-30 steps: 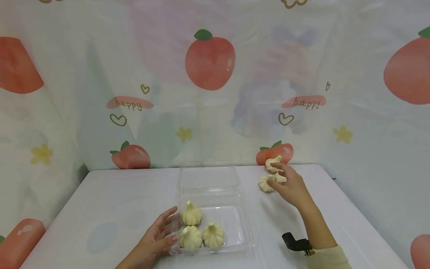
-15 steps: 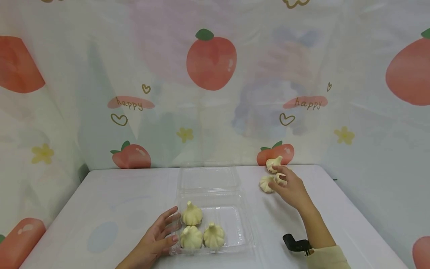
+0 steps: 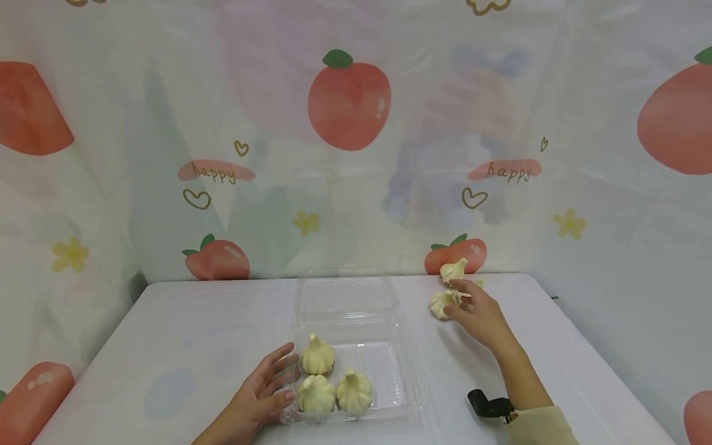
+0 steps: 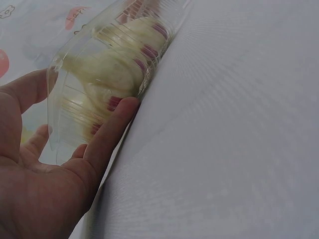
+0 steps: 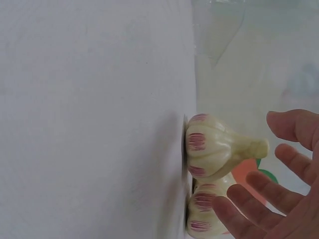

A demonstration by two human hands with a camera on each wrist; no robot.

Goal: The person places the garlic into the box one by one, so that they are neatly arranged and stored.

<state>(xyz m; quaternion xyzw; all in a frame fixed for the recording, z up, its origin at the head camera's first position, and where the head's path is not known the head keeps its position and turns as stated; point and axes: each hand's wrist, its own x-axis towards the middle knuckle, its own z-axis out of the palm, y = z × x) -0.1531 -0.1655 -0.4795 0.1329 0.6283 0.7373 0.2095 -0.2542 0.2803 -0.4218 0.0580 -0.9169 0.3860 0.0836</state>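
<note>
A clear plastic clamshell box (image 3: 389,411) stands with its lid up at the middle front. Three garlic bulbs (image 3: 354,390) sit in its left part. My left hand (image 3: 258,389) rests against the box's left side, fingers spread along the wall; the left wrist view shows fingertips touching the plastic (image 4: 57,144). At the back right my right hand (image 3: 478,315) is held over loose garlic bulbs, its fingers relaxed and spread. In the right wrist view a bulb with purple streaks (image 5: 214,149) points its stem between thumb and fingers. Another bulb (image 5: 202,214) is partly behind the fingertips.
Two of the loose garlic bulbs show plainly beside the right hand: one at the front (image 3: 440,305) and one farther back (image 3: 452,272). The upright fabric backdrop (image 3: 356,204) meets the table's far edge. A black wrist-camera piece (image 3: 486,405) juts from the right wrist.
My right hand has sunk a little toward the loose garlic, its fingertips now lower beside the bulbs. The left hand and the box have stayed in place.
</note>
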